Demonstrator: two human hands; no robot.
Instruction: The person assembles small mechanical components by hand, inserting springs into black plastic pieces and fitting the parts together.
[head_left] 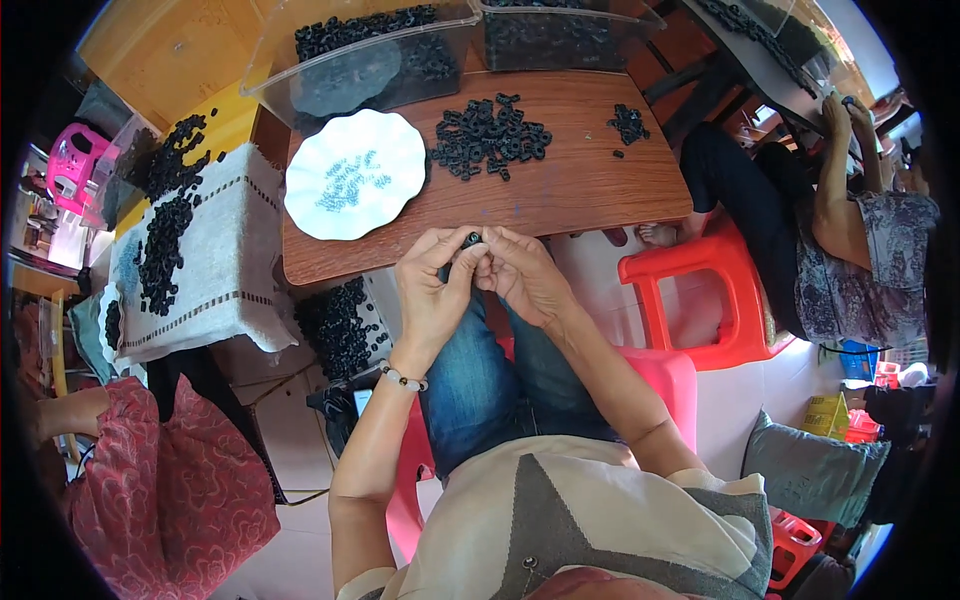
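Observation:
A small black part with a round, shiny middle is pinched between my hands, just off the table's near edge. My left hand grips it from the left with thumb and fingers. From the right, my right hand closes its fingertips against the same part; whether it holds something smaller is hidden. Ahead on the brown table lies a pile of black parts. A white scalloped plate with many tiny clear or silvery pieces stands left of it. To the right sits a smaller black heap.
Two clear bins of black parts line the table's far edge. Below its left side is a container of black parts. Cloth-covered table with more parts stands left, beside a person in red. Right are a red stool and another person.

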